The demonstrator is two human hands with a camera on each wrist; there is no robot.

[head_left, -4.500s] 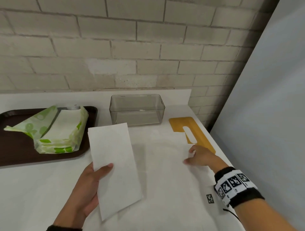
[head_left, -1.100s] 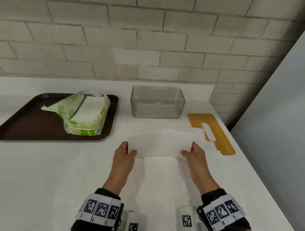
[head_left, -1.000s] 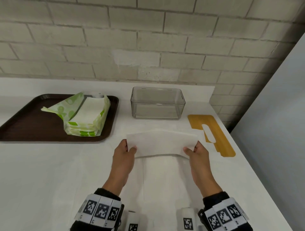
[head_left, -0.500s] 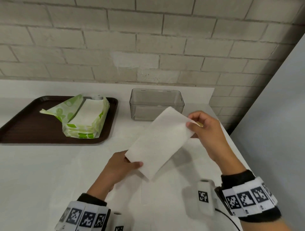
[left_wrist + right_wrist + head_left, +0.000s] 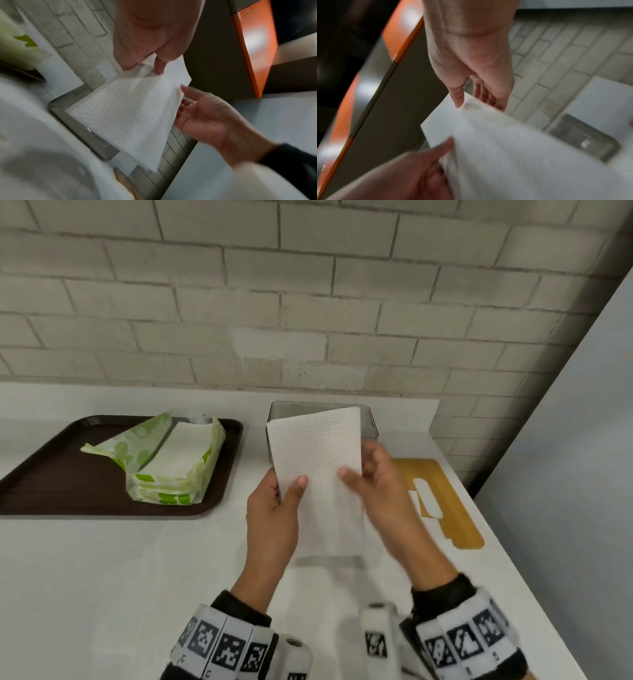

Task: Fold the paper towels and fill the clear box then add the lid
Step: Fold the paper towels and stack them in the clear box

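Both hands hold a white paper towel [image 5: 315, 453] upright above the table, in front of the clear box [image 5: 372, 426]. My left hand [image 5: 291, 487] pinches its lower left edge, thumb in front and fingers behind. My right hand [image 5: 352, 474] pinches the right edge the same way. The left wrist view shows the towel [image 5: 126, 108] over the box rim [image 5: 77, 125]. The right wrist view is blurred but shows my right thumb on the towel [image 5: 505, 148]. The yellow lid [image 5: 445, 508] with its slot lies flat to the right. The towel hides the inside of the box.
A brown tray [image 5: 51, 474] at the left carries an opened green pack of paper towels [image 5: 171, 463]. Another white sheet [image 5: 329, 549] lies flat on the white table under my hands. A brick wall stands behind, and the table edge runs along the right.
The towel has turned from a slant to upright in front of the box. My right hand has dropped down and come in close to my left hand.
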